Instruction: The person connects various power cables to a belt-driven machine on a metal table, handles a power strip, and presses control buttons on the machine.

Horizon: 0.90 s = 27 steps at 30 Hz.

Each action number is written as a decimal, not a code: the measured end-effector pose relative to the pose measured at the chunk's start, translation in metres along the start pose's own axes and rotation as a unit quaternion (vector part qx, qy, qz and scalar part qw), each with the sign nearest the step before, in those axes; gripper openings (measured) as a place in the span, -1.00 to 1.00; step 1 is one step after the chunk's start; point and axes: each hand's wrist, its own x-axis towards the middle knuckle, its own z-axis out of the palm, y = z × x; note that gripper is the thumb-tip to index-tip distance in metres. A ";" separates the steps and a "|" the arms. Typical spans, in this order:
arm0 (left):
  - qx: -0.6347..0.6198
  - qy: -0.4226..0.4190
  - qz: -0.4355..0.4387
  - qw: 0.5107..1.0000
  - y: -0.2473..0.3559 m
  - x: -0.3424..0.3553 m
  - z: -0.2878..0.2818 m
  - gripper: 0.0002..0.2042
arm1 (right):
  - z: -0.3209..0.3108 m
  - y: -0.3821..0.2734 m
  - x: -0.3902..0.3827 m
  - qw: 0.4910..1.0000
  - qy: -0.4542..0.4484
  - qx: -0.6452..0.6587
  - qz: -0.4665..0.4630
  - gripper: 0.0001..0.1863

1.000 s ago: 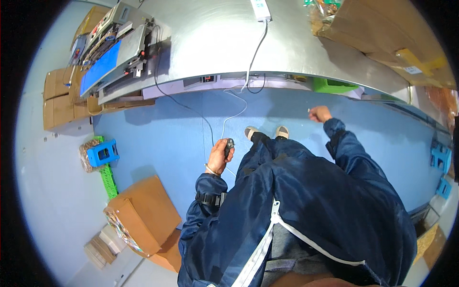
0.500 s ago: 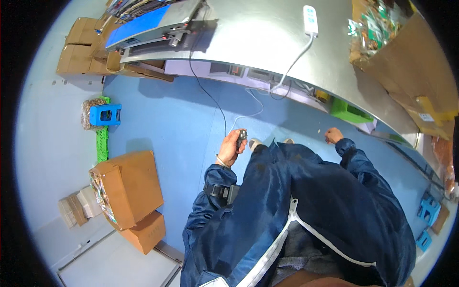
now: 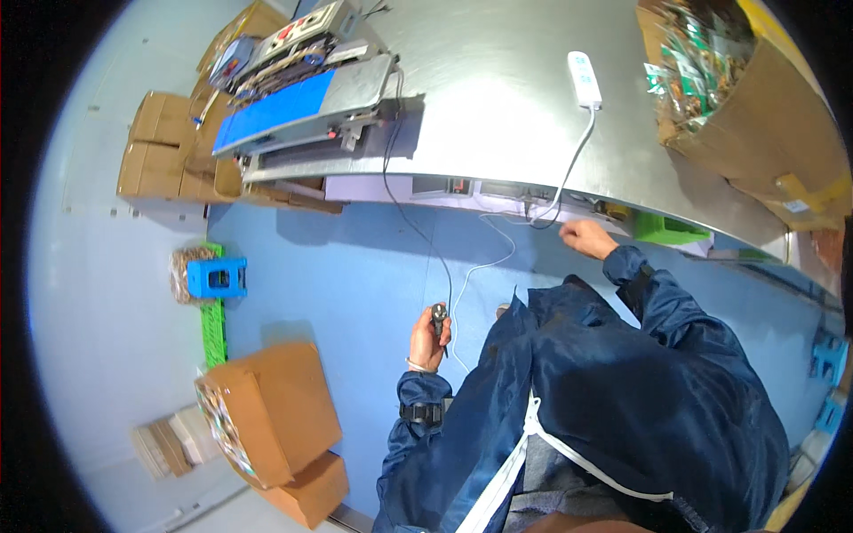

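Observation:
My left hand (image 3: 426, 342) is closed round a black power plug (image 3: 439, 313), its prongs facing up. From the plug a black cord (image 3: 416, 222) runs up over the table edge to a belt machine (image 3: 306, 98) with a blue conveyor belt. My right hand (image 3: 588, 238) hovers by the front edge of the steel table (image 3: 480, 133), fingers curled in and nothing showing between them. Beyond it on the tabletop lies a white power strip (image 3: 584, 80), its white cable (image 3: 577, 151) hanging over the edge.
At the table's right end stands an open carton (image 3: 755, 133) of small packets. A green crate (image 3: 668, 228) sits beneath the table. To my left are a blue stool (image 3: 217, 278) and stacked cartons (image 3: 284, 409) on the blue floor (image 3: 373, 284).
The view has shifted, so the table appears lower and nearer. My right hand has moved left and up toward the table edge. The plug stays in my left hand, now turned prongs up.

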 end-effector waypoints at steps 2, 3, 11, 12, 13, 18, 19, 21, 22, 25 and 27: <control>-0.008 0.019 0.009 1.000 0.009 0.009 -0.002 -0.66 | -0.023 -0.022 0.013 0.996 0.090 0.008 -0.026 -0.76; -0.007 0.011 0.015 1.000 0.012 0.014 -0.002 -0.66 | -0.034 -0.027 0.019 0.995 0.095 0.014 -0.020 -0.76; 0.061 0.054 0.033 0.996 0.052 0.055 0.066 -0.68 | -0.139 0.060 0.108 0.911 0.406 -0.012 0.079 -0.45; 0.066 0.068 0.029 0.995 0.059 0.058 0.074 -0.68 | -0.144 0.066 0.124 0.915 0.396 0.000 0.081 -0.45; 0.069 0.061 0.022 0.996 0.065 0.061 0.082 -0.67 | -0.157 0.066 0.138 0.910 0.402 -0.016 0.103 -0.39; 0.088 0.061 0.034 0.994 0.097 0.078 0.124 -0.64 | -0.178 0.067 0.189 0.916 0.379 -0.041 0.124 -0.27; 0.094 0.076 0.036 0.992 0.104 0.081 0.133 -0.61 | -0.178 0.066 0.194 0.919 0.371 -0.072 0.114 -0.27; 0.068 0.081 0.045 0.993 0.115 0.086 0.156 -0.60 | -0.177 0.062 0.204 0.924 0.355 -0.101 0.099 -0.28; 0.045 0.077 0.059 0.994 0.119 0.087 0.165 -0.59 | -0.177 0.060 0.207 0.927 0.348 -0.106 0.094 -0.28; 0.014 0.071 0.064 0.995 0.120 0.088 0.176 -0.58 | -0.173 0.051 0.225 0.934 0.331 -0.103 0.080 -0.28; 0.018 0.060 0.057 0.996 0.122 0.088 0.179 -0.59 | -0.170 0.042 0.240 0.939 0.323 -0.095 0.071 -0.28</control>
